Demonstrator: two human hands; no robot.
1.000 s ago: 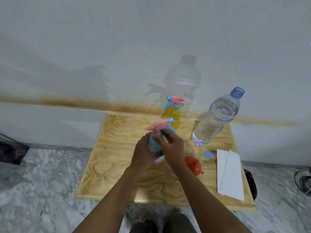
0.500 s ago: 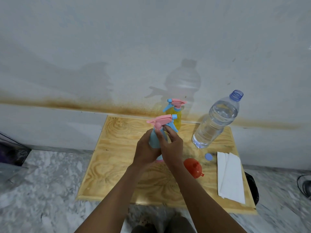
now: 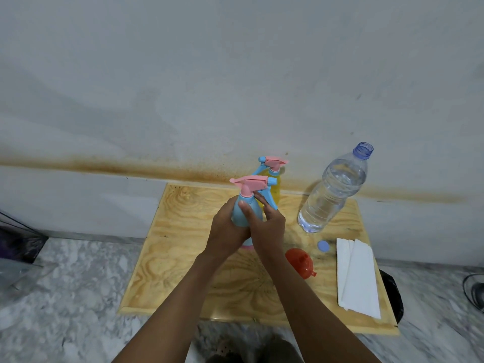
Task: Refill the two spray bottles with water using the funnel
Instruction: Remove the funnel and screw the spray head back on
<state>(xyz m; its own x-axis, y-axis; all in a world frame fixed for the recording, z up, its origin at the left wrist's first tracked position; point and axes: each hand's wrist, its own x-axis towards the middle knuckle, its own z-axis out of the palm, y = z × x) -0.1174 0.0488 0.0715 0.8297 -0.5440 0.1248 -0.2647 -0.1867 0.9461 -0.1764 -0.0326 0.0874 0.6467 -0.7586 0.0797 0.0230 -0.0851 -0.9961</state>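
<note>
My left hand (image 3: 226, 231) grips the body of a blue spray bottle (image 3: 257, 210) with a pink spray head (image 3: 251, 182), upright over the wooden board (image 3: 183, 258). My right hand (image 3: 268, 226) holds the same bottle just below the collar, thumb on the front and fingers behind near the blue trigger. A yellow spray bottle (image 3: 275, 179) with its own pink head stands right behind. The orange funnel (image 3: 298, 262) lies on its side on the board, right of my right wrist. An uncapped water bottle (image 3: 332, 192), mostly full, stands at the back right.
The water bottle's blue cap (image 3: 323, 245) lies on the board beside folded white paper towels (image 3: 357, 276). The board sits against a stained wall, on a marble floor (image 3: 65, 297). A dark bag (image 3: 392, 292) lies past the board's right edge.
The blue spray bottle went from tilted to upright between my hands. My right fingers slid from the collar down to the neck below it. Everything else stayed put.
</note>
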